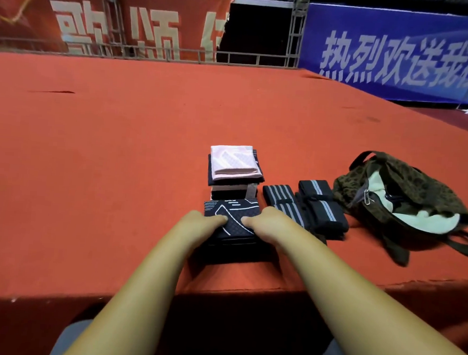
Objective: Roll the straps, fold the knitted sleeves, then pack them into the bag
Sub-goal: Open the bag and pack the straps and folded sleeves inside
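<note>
Both forearms stretch forward, left hand point(210, 222) and right hand point(263, 221) close together, thumbs pointing inward.

Bare left forearm point(148, 276) and bare right forearm point(331, 273), uncovered from elbow to wrist. Left hand point(210, 220) and right hand point(260, 220) are bare too, thumbs showing, other fingers mostly hidden. Grey-blue smooth cloth trousers point(71, 342) show at both knees along the bottom edge, dim, fabric detail unreadable.

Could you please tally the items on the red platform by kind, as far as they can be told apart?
Striped straps: 2
Bag: 1
Pink sleeve: 1
Navy patterned sleeve: 1
Total: 5, plus stacked layers under the pink one, too unclear to count.
</note>
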